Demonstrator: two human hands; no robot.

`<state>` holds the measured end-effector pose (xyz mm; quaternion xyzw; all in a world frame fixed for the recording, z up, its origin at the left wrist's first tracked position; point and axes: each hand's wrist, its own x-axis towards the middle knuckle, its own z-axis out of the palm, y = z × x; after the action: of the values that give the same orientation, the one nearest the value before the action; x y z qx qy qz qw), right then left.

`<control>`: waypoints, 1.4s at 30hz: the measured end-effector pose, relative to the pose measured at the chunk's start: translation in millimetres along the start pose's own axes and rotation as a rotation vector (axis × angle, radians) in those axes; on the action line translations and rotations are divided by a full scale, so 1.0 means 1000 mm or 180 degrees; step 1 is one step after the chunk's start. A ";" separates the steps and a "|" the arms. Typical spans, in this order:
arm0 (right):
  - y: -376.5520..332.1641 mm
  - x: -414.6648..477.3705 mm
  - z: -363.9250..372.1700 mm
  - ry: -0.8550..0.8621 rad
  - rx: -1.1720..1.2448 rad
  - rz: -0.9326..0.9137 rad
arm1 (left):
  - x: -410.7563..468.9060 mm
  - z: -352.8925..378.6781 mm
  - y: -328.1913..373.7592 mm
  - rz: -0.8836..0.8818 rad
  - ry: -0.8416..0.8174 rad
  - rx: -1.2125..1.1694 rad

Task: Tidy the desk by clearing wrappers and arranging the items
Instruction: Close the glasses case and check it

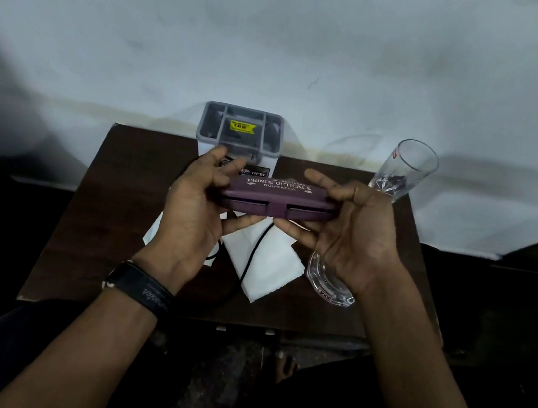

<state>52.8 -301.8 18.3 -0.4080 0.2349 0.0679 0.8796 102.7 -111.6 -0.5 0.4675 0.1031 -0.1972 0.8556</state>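
Note:
I hold a purple spectacle case [277,196] with white lettering above the middle of the small dark wooden desk [115,203]. My left hand [195,214] grips its left end and my right hand [340,227] grips its right end, thumbs underneath. The case looks closed, hinge side toward me. Below it on the desk lie white paper tissues [263,261] with a black cable [249,260] running across them.
A grey plastic organizer [240,129] with a yellow price sticker stands at the desk's back edge by the white wall. A tall clear glass [404,169] stands at the back right. A short glass [325,282] lies near my right wrist.

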 end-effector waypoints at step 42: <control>0.042 0.037 0.069 -0.0852 -0.5268 -0.2672 | -0.011 -0.068 0.036 0.0785 0.0948 0.0270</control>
<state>97.4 -225.1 10.3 -0.9443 -0.1578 -0.0631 0.2818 109.5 -34.5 -5.8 0.5362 0.1621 -0.0237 0.8281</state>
